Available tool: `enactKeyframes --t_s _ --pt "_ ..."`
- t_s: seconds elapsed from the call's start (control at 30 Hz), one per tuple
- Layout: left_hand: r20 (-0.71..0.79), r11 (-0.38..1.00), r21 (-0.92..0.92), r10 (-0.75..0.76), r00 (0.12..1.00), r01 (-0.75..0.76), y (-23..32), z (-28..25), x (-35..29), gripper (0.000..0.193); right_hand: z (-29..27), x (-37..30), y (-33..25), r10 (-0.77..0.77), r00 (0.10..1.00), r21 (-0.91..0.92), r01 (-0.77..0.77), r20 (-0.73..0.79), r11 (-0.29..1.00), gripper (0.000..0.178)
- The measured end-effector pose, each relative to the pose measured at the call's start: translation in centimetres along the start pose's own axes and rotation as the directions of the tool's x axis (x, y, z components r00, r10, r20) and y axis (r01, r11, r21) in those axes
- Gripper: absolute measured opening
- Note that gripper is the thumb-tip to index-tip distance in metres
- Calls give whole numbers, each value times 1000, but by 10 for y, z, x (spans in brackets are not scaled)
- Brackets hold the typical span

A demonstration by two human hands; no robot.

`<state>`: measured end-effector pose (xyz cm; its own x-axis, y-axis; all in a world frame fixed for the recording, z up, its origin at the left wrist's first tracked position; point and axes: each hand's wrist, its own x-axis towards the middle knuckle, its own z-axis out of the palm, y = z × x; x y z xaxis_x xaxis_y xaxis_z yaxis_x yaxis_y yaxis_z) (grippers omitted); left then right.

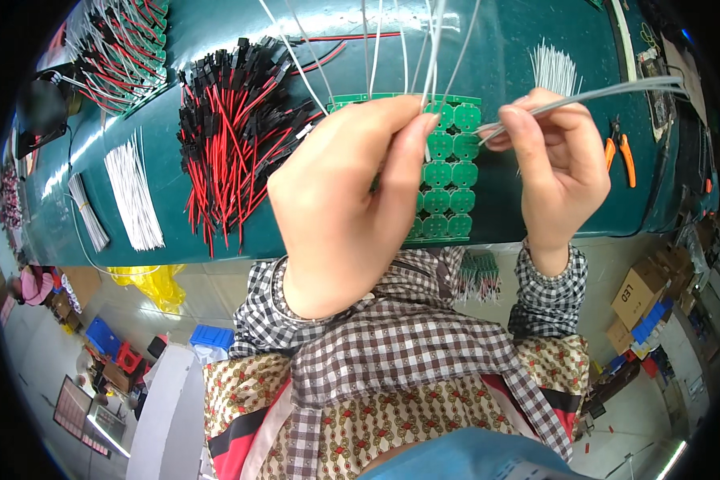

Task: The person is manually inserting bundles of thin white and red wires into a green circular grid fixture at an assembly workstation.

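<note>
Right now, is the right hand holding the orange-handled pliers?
No, the right hand holds thin grey wires; the orange-handled pliers lie on the table beside it.

Left hand [340, 196]: back upward, thumb and forefinger pinched
Right hand [564, 164]: thumb pinching against curled fingers

2 checked sleeves [546, 306], cuffs [570, 266] apparently elasticated

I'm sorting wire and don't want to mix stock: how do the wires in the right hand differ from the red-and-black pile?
The wires in the right hand are pale grey-white; the pile is red and black. The wires are held above the green work surface, whereas the pile lies on it. The wires are few; the pile has many strands, with black connectors. Both are thin and flexible-looking.
</note>
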<state>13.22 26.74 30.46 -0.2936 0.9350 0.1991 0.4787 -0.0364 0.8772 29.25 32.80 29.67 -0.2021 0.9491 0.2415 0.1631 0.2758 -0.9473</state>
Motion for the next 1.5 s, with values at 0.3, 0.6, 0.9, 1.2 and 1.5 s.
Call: enactKeyframes --t_s 0.3,0.6,0.9,1.2,1.5 --pt "63 980 -161 -112 992 120 7 -2 -1 7 -1 -5 9 -36 999 -63 37 12 997 11" --pt "71 973 -207 -88 994 101 4 3 -1 7 2 -2 12 -81 997 -133 82 17 988 11" --pt "43 975 -208 -72 996 80 4 9 0 7 2 -1 11 -85 996 -150 84 0 985 11" --pt "30 979 -195 -56 998 60 3 11 2 6 2 0 9 -105 993 -194 113 49 975 16" --pt "0 984 -179 -21 1000 21 0 16 3 7 2 2 9 -155 986 -230 166 64 959 24"
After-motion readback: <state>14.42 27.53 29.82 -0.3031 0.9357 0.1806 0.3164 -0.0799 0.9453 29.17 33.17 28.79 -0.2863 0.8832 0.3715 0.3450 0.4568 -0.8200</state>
